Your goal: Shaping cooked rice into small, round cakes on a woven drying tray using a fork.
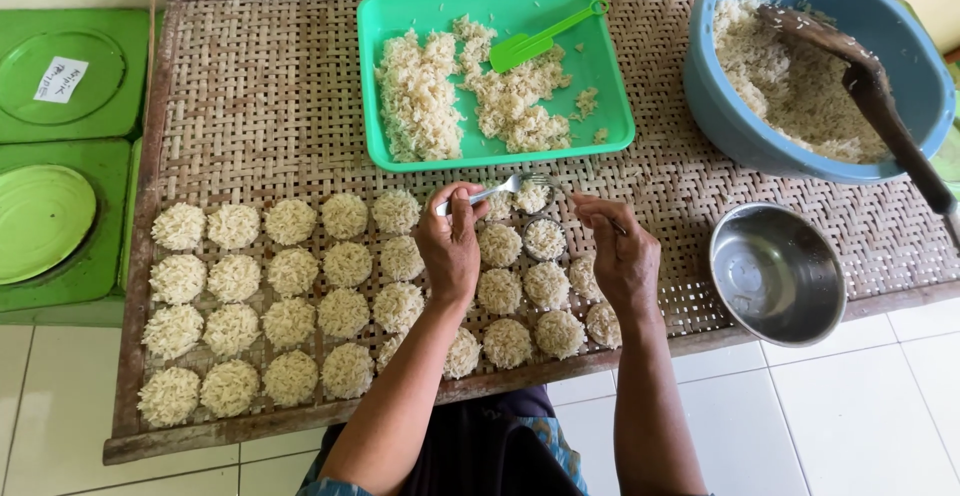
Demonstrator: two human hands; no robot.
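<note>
Rice rounds (347, 314) below my wrists look light and crumbly. My left hand (450, 246) pinches a stiff fork (497, 192) by its handle; my right hand (622, 254) steadies the small ring mould (544, 239), fingers curled.

Woven mat (260, 106) as landmark: rice discs (290, 301) in rows on its near-left part; tray (610, 106) on its far middle; basin (720, 106) at far right; metal bowl (778, 274) overhanging near-right edge; lidded tins (110, 206) left of it.
</note>
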